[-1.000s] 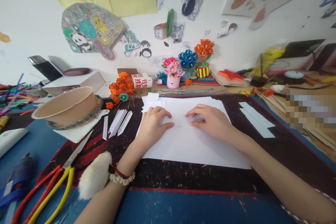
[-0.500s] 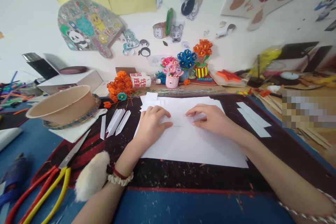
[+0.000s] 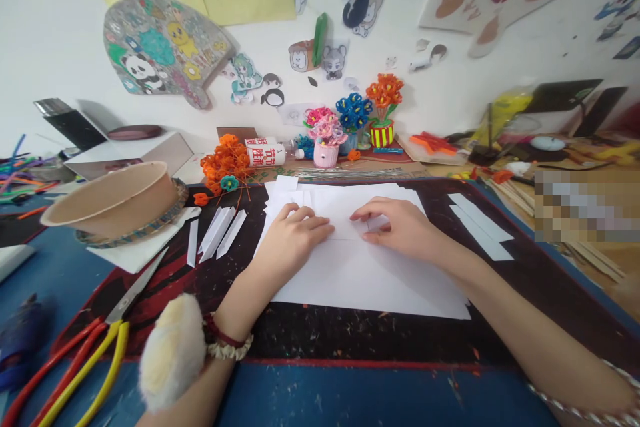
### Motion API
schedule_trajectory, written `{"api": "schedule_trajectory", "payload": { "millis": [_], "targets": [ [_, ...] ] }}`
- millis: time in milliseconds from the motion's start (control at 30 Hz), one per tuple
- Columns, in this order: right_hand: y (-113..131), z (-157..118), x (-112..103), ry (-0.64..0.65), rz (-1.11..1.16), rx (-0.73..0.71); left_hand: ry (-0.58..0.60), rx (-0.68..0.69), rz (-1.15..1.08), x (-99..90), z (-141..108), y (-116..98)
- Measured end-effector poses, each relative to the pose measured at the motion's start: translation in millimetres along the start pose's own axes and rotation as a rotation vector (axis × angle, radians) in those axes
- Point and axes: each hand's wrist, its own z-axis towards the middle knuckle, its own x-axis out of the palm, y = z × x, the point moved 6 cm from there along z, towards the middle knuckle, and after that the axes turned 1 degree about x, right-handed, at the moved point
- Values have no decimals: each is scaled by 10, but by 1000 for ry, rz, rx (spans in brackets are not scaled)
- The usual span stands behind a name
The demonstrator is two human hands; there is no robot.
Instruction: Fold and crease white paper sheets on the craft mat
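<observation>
White paper sheets lie stacked on the dark mat, under both hands. My left hand rests palm down on the paper, its fingers pointing right and holding nothing. Across a small gap, my right hand is curled with thumb and fingertips close around a small piece of white paper. A thin line shows on the sheet between the hands. Folded white strips lie left of the sheets, and flat white strips lie to the right.
Red and yellow scissors lie at the left, near a tan bowl. A fluffy ornament is by my left wrist. Orange flowers, a pink pot and a striped pot stand at the back.
My left hand has flattened onto the paper, its fingers extending slightly right. My right hand keeps nearly the same pose. The whole view has shifted a little.
</observation>
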Motion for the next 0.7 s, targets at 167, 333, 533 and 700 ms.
{"api": "schedule_trajectory", "payload": {
  "millis": [167, 333, 533, 700],
  "targets": [
    [5, -6, -1, 10, 6, -12, -26, -4, -25, -6, -13, 20],
    [7, -9, -14, 10, 14, -7, -51, -7, -88, -20, -18, 27],
    [-4, -9, -15, 9, 11, -6, -83, 13, -115, -43, -31, 28],
    [3, -4, -19, 7, -13, -21, -94, 41, -73, -36, -26, 9]
  ]
}}
